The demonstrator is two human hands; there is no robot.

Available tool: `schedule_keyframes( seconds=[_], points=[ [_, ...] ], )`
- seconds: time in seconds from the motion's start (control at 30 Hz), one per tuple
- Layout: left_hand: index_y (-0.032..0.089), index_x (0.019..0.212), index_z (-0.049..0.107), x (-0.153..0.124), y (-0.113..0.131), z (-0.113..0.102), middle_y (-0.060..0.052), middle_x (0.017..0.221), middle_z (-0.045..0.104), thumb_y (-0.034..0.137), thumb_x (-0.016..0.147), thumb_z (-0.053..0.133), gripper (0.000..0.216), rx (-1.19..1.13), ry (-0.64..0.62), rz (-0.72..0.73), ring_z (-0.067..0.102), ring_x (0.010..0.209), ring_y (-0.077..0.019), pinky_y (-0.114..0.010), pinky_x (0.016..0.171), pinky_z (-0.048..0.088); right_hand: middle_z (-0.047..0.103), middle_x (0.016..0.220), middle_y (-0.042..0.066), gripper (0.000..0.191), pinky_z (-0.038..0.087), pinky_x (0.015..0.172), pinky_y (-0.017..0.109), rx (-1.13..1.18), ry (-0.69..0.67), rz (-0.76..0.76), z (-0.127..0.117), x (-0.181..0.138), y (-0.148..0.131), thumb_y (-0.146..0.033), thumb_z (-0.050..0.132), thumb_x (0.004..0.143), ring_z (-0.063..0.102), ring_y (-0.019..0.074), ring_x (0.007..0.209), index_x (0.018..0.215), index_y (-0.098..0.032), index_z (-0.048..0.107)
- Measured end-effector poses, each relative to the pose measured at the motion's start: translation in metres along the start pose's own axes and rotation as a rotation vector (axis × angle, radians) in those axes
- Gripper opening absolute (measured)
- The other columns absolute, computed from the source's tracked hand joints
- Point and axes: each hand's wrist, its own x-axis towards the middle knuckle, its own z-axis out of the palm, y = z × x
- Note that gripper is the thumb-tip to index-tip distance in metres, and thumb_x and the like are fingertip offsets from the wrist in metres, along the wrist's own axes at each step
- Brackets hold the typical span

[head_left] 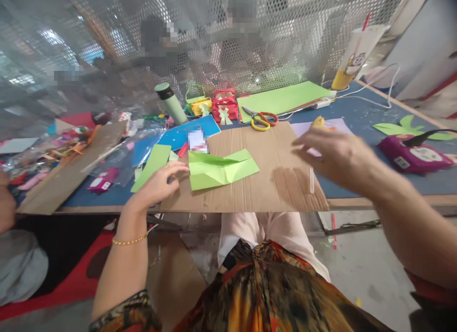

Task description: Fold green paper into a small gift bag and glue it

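Craft desk (357, 115), seen from above: folded green paper (221, 169) lies on cardboard (271, 189), toward its left side. Left hand (160, 182) rests beside it, fingers loosely curled, tips touching sheet's left edge, nothing clasped. Right hand (332, 153) hovers over cardboard's right side, motion-blurred; whether it grips anything, cannot tell (thin white stick (312, 180) shows just beneath, contact unclear). Scissors (262, 119) lie past cardboard's far edge. Green strip (152, 165) partly covered by left hand. Clutter at far left too smeared to name.
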Motion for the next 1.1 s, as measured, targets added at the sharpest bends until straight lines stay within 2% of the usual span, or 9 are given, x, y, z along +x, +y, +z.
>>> schedule_keyframes(
  seconds=[0.1,0.3,0.4,0.5,0.77,0.93,0.97,1.03,1.1],
  points=[
    [0.021,0.131,0.066,-0.019,0.003,0.015,-0.012,0.147,0.058,0.029,0.081,0.052,0.052,-0.001,0.022,0.036,0.056,0.134,-0.0281,-0.043,0.108,0.053,0.071,0.091,0.011,0.035,0.045,0.071,0.035,0.171,-0.116,-0.223,0.020,-0.008,-0.047,-0.030,0.040,0.108,0.063,0.0196,0.079,0.093,-0.018,0.069],
    [0.023,0.139,0.061,-0.024,0.017,0.039,-0.011,0.131,0.057,0.027,0.091,0.057,0.048,0.056,0.211,0.030,0.063,0.108,-0.0236,-0.043,0.102,0.055,0.067,0.088,0.009,0.030,0.040,0.071,0.034,0.155,-0.192,-0.290,0.058,-0.012,-0.079,-0.019,0.043,0.105,0.055,0.0187,0.077,0.086,-0.016,0.066],
    [0.025,0.110,0.077,-0.019,0.027,0.045,-0.013,0.124,0.059,0.024,0.096,0.056,0.025,0.215,0.293,0.132,0.059,0.106,-0.0276,-0.050,0.097,0.053,0.064,0.085,0.008,0.031,0.039,0.071,0.033,0.165,-0.175,-0.273,0.065,-0.011,-0.081,-0.019,0.044,0.105,0.052,0.0187,0.077,0.082,-0.017,0.066],
    [0.025,0.083,0.077,-0.022,0.046,0.045,-0.012,0.131,0.062,0.020,0.097,0.057,0.025,0.392,0.368,0.231,0.055,0.116,-0.0323,-0.054,0.095,0.050,0.065,0.084,0.008,0.032,0.041,0.073,0.033,0.186,-0.157,-0.241,0.064,-0.014,-0.079,-0.020,0.042,0.105,0.053,0.0186,0.077,0.084,-0.017,0.067],
    [0.015,0.094,0.074,-0.042,0.136,0.066,-0.012,0.110,0.074,0.011,0.094,0.061,0.014,0.416,0.494,0.653,0.062,0.105,-0.0259,-0.042,0.092,0.044,0.070,0.092,0.010,0.029,0.048,0.068,0.029,0.371,-0.030,-0.058,0.059,-0.032,-0.055,-0.026,0.046,0.106,0.066,0.0170,0.079,0.095,-0.015,0.070],
    [0.013,0.119,0.069,-0.041,0.155,0.047,-0.013,0.122,0.074,0.035,0.103,0.058,0.030,0.131,0.385,0.943,0.065,0.109,-0.0224,-0.038,0.098,0.049,0.073,0.087,0.007,0.023,0.048,0.066,0.028,0.359,0.075,0.012,0.058,-0.031,-0.040,-0.025,0.053,0.101,0.067,0.0156,0.074,0.089,-0.018,0.071],
    [0.014,0.124,0.068,-0.039,0.150,0.037,-0.014,0.125,0.073,0.035,0.104,0.056,0.031,0.047,0.400,0.937,0.065,0.114,-0.0221,-0.037,0.099,0.050,0.073,0.085,0.007,0.023,0.048,0.064,0.028,0.346,0.080,0.015,0.057,-0.030,-0.039,-0.025,0.053,0.101,0.066,0.0154,0.072,0.088,-0.018,0.071],
    [0.018,0.127,0.068,-0.027,0.130,0.019,-0.012,0.127,0.073,0.024,0.104,0.053,0.028,-0.028,0.404,0.701,0.067,0.115,-0.0202,-0.033,0.097,0.054,0.074,0.084,0.007,0.024,0.046,0.062,0.027,0.322,0.080,0.026,0.051,-0.024,-0.039,-0.025,0.053,0.100,0.065,0.0150,0.069,0.087,-0.018,0.071],
    [0.022,0.110,0.075,-0.005,0.102,0.008,-0.006,0.108,0.078,0.021,0.102,0.053,0.023,-0.117,0.501,0.464,0.071,0.098,-0.0180,-0.032,0.090,0.056,0.074,0.083,0.007,0.024,0.044,0.060,0.027,0.305,0.078,0.041,0.042,-0.015,-0.044,-0.025,0.052,0.100,0.063,0.0144,0.067,0.087,-0.019,0.071]
  ],
)
